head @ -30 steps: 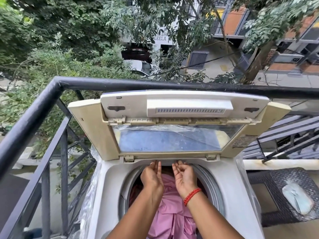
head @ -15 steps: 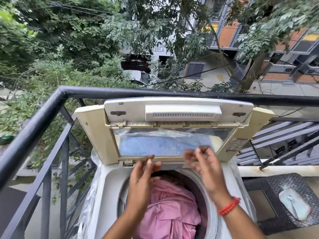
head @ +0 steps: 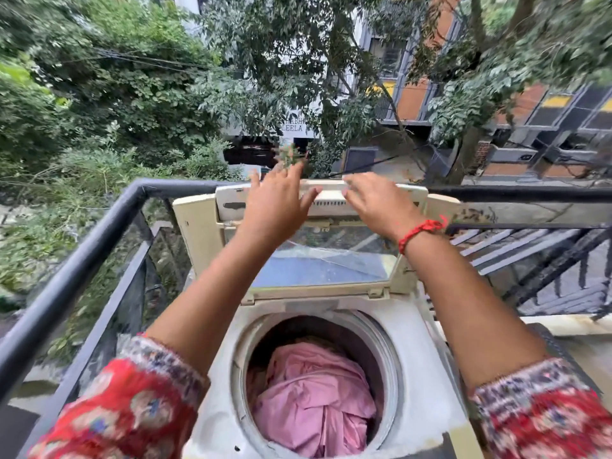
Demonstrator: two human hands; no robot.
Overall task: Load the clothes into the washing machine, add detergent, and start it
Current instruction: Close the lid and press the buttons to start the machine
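A white top-loading washing machine (head: 420,376) stands on a balcony with its drum open. Pink clothes (head: 311,399) lie bunched inside the drum. The cream lid (head: 318,260), with a clear window, stands raised at the back. My left hand (head: 276,207) reaches up over the lid's top edge with fingers spread, holding nothing. My right hand (head: 374,203) rests its fingertips on the lid's top edge, near the handle strip. A red thread bracelet sits on my right wrist.
A black metal railing (head: 76,266) runs along the left side and behind the machine. Trees and buildings lie beyond and below. A dark woven surface (head: 556,346) is at the right, mostly hidden by my right arm.
Both hands have risen out of the drum, past the window, up to the top edge of the raised lid. The pink clothes stay in the drum. The view has tilted down.
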